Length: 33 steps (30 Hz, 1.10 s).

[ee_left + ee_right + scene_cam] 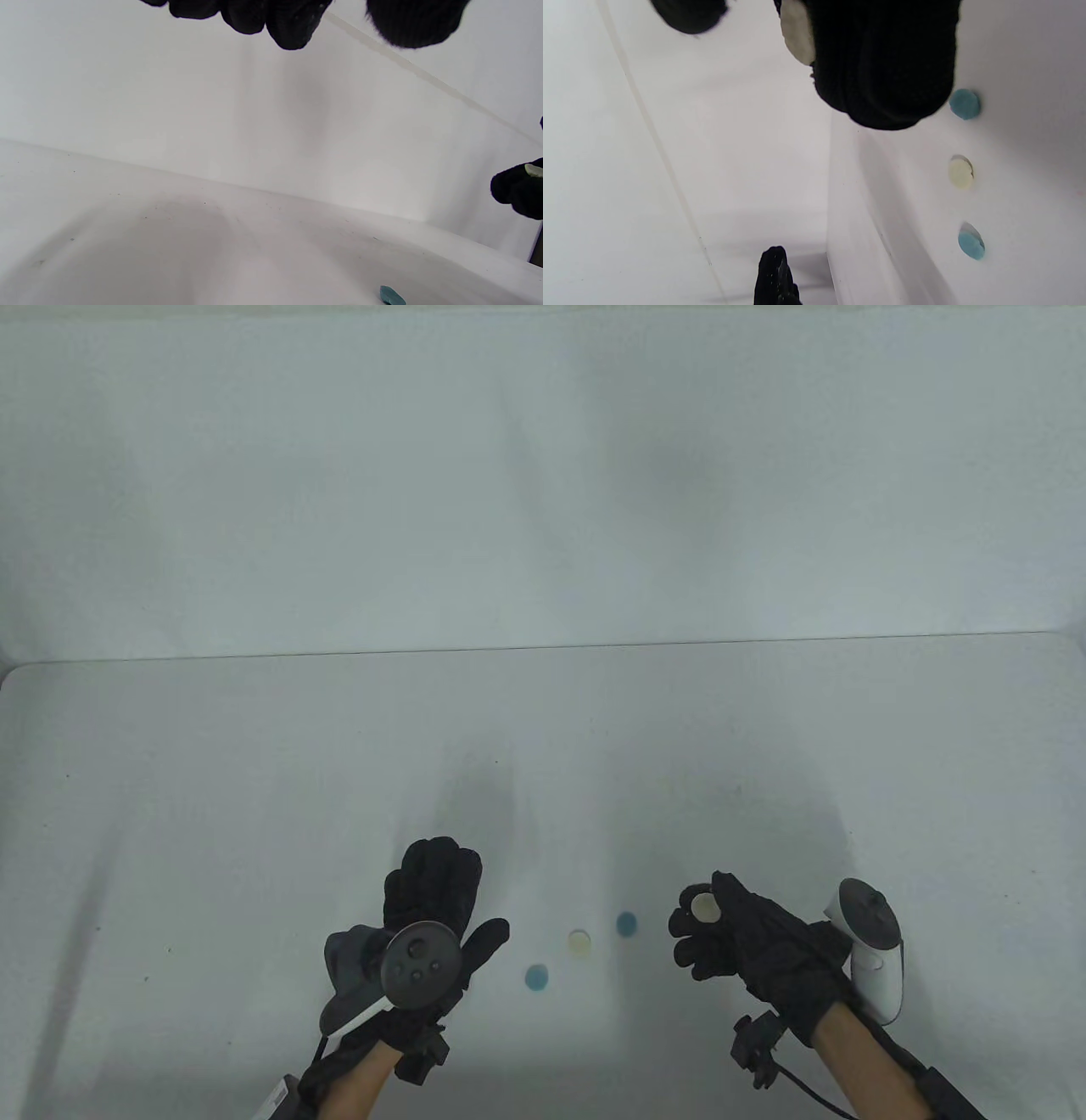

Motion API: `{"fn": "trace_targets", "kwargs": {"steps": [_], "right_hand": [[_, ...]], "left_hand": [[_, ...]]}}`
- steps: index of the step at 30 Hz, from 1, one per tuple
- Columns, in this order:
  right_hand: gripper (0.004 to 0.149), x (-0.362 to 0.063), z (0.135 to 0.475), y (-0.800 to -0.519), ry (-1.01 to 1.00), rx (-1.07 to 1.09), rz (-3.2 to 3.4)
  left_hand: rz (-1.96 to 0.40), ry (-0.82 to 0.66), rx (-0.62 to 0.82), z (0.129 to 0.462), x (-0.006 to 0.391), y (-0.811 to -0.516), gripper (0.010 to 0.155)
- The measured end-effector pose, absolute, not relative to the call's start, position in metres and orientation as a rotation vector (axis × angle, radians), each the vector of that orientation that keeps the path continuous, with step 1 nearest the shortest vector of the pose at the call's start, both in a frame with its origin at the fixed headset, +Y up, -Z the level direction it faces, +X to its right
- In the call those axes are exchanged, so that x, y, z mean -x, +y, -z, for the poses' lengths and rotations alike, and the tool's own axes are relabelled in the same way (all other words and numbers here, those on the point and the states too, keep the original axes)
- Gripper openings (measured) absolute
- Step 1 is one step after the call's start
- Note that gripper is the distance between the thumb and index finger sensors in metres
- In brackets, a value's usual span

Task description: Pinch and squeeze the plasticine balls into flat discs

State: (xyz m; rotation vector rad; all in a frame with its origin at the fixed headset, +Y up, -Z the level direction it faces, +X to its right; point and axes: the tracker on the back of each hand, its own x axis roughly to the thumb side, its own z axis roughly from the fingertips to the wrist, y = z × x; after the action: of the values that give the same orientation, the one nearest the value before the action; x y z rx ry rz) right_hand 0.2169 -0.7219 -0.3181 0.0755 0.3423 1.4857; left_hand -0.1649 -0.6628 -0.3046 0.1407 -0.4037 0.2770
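Holding a pale disc (no writing legible), right hand pinches; left hand spread

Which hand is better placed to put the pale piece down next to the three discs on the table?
Right. The right hand already holds the pale piece, near the blue disc. The left hand holds nothing.
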Motion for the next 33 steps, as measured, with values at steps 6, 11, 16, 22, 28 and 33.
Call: {"fn": "trace_targets", "kwargs": {"steps": [6, 11, 16, 22, 28, 33], "right_hand": [[0.061, -0.215, 0.317, -0.721, 0.332, -0.065, -1.574], [0.043, -0.217, 0.317, -0.72, 0.284, -0.02, -1.612], [0.041, -0.218, 0.316, -0.715, 0.221, -0.004, -1.659], [0.075, -0.217, 0.318, -0.726, 0.361, -0.081, -1.487], [0.076, -0.215, 0.319, -0.726, 0.384, -0.095, -1.501], [0.054, -0.217, 0.32, -0.724, 0.353, -0.057, -1.57]], "left_hand": [[-0.282, -0.409, -0.14, 0.304, 0.165, -0.663, 0.079], [-0.284, -0.415, -0.129, 0.305, 0.165, -0.664, 0.079], [-0.28, -0.418, -0.128, 0.305, 0.164, -0.664, 0.079], [-0.276, -0.414, -0.124, 0.305, 0.164, -0.665, 0.079], [-0.278, -0.411, -0.121, 0.305, 0.164, -0.664, 0.079], [-0.28, -0.403, -0.119, 0.306, 0.164, -0.664, 0.079]]}}
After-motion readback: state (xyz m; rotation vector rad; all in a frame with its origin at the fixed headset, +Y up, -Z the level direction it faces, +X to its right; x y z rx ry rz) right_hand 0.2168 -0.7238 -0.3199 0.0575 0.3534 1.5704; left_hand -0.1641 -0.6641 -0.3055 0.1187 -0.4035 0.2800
